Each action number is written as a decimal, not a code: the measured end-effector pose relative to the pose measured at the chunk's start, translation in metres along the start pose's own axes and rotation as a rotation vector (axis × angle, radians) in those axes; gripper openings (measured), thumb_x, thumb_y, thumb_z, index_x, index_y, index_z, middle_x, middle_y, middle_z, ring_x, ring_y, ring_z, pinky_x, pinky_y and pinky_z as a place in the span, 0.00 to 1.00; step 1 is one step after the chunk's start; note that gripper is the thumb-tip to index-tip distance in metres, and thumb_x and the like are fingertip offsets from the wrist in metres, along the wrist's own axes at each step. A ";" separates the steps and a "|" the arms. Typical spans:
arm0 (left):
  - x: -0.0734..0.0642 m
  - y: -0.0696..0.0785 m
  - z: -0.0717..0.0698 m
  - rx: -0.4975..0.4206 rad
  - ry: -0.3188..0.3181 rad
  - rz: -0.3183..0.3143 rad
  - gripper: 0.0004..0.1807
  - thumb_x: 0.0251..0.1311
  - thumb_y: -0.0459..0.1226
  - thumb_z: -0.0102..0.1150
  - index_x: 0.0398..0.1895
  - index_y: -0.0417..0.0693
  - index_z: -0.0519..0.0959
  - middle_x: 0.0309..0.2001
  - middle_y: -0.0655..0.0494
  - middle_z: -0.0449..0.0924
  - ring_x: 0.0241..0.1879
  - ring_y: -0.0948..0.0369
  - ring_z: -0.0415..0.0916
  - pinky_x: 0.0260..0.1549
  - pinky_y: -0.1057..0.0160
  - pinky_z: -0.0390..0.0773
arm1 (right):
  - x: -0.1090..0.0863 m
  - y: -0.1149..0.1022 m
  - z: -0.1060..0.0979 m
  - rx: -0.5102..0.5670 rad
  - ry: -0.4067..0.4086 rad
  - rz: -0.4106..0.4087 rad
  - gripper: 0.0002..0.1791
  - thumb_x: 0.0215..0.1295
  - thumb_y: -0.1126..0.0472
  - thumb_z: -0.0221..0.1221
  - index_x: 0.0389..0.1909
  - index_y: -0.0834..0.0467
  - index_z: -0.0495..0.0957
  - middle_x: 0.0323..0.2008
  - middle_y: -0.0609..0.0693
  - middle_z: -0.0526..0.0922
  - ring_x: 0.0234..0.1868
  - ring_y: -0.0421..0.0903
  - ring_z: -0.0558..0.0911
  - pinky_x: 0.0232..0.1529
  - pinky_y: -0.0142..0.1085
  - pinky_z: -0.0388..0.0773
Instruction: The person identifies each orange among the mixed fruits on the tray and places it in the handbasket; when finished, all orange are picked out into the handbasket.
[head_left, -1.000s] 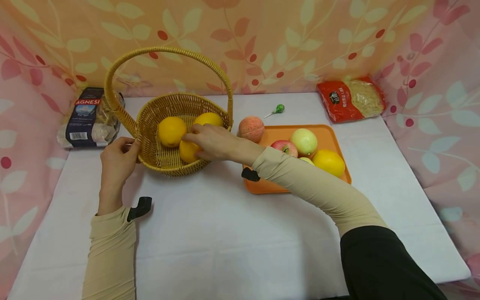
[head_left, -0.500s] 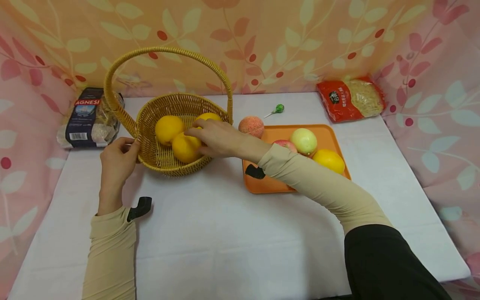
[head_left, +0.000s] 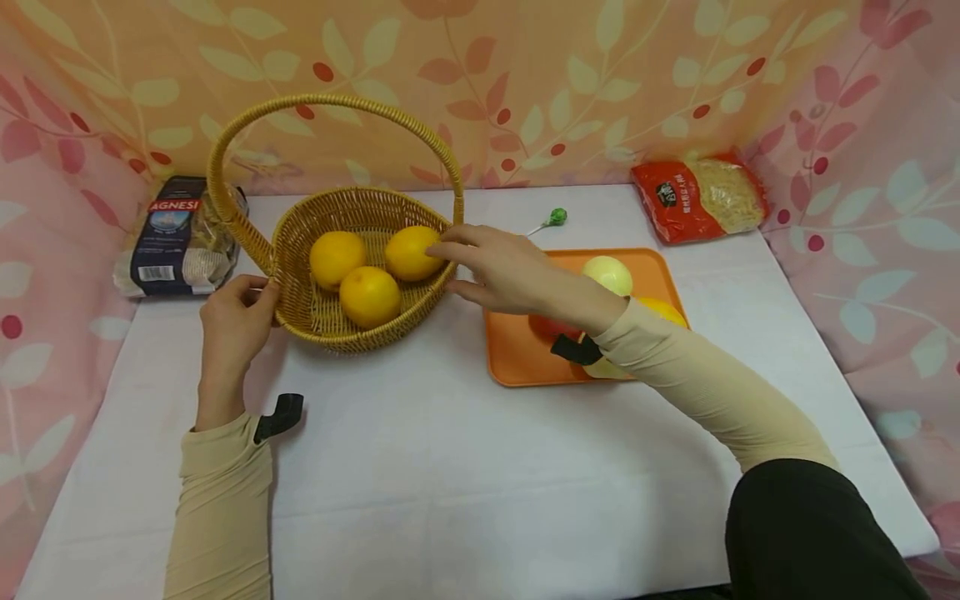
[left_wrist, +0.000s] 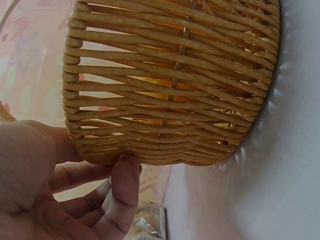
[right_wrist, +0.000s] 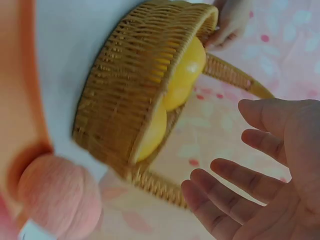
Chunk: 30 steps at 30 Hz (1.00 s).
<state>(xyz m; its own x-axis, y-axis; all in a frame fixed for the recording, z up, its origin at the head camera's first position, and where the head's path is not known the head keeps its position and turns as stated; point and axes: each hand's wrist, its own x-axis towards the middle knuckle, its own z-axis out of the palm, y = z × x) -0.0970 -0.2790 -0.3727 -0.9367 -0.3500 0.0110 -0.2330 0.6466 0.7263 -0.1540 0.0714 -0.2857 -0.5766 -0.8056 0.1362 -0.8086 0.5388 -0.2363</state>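
My left hand (head_left: 238, 321) pinches the left rim of a woven basket (head_left: 352, 340) between thumb and fingers; the left wrist view shows the thumb (left_wrist: 125, 180) against the wicker. Three yellow fruits lie inside: one at the left (head_left: 337, 260), one in front (head_left: 370, 297) and one at the right (head_left: 414, 252). Over the basket's right edge, my right hand (head_left: 510, 271) has its fingers spread and holds nothing. In the right wrist view its fingers stand apart from the basket, and a peach (right_wrist: 55, 195) lies below. The hand hides that peach in the head view.
An orange tray (head_left: 517, 358) holds a pale green fruit (head_left: 607, 273), a red apple and a yellow fruit (head_left: 663, 311), partly behind the right arm. A green lollipop (head_left: 555, 217) and a red food packet (head_left: 701, 198) lie behind; a pasta bag (head_left: 176, 237) stands left.
My right hand has let go of the front yellow fruit and moved right, out of the basket. That fruit has shifted slightly left. The left hand stays on the rim.
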 end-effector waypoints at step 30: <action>-0.001 0.001 -0.001 -0.010 -0.030 -0.012 0.24 0.70 0.48 0.47 0.54 0.37 0.78 0.23 0.71 0.74 0.16 0.80 0.72 0.15 0.72 0.72 | -0.206 0.093 -0.015 0.143 -0.029 0.770 0.38 0.69 0.40 0.52 0.72 0.58 0.61 0.66 0.67 0.68 0.57 0.67 0.75 0.53 0.62 0.74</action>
<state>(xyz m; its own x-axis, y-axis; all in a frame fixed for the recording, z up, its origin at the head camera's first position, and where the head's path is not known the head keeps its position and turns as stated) -0.0957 -0.2784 -0.3711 -0.9414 -0.3369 -0.0184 -0.2419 0.6358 0.7329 -0.1117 0.2915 -0.3208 -0.9641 -0.2250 -0.1414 -0.1579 0.9131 -0.3760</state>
